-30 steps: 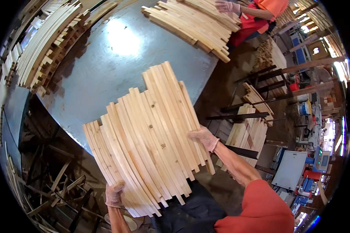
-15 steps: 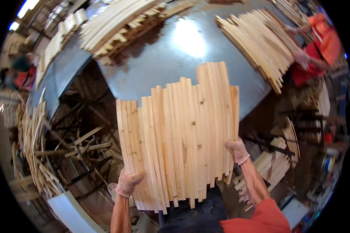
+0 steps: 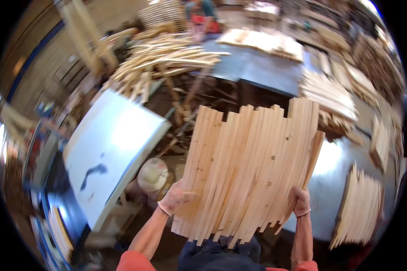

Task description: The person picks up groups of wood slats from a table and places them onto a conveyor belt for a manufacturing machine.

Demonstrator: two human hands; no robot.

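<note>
Between my gloved hands I carry a wide row of pale wooden strips [image 3: 251, 167], set side by side with uneven ends. My left hand [image 3: 177, 197] grips the row's left edge near its lower end, thumb over the top. On the opposite edge, my right hand [image 3: 299, 200] is closed round the outermost strips, one of which leans slightly away from the others. The fingers beneath the strips are hidden. The row is held in the air in front of my body, apart from the tables.
A light blue-white table [image 3: 117, 140] with a dark smear stands at left, a round pale container [image 3: 153, 174] beside it. Loose strips [image 3: 167, 58] lie heaped beyond. Strip stacks [image 3: 357, 205] rest on the metal table [image 3: 321, 217] at right. Another person [image 3: 202, 18] is at the far side.
My view and body have turned left, away from the metal table, which now lies to the right. The strips have come along in both hands, and the light-coloured table has come into fuller view.
</note>
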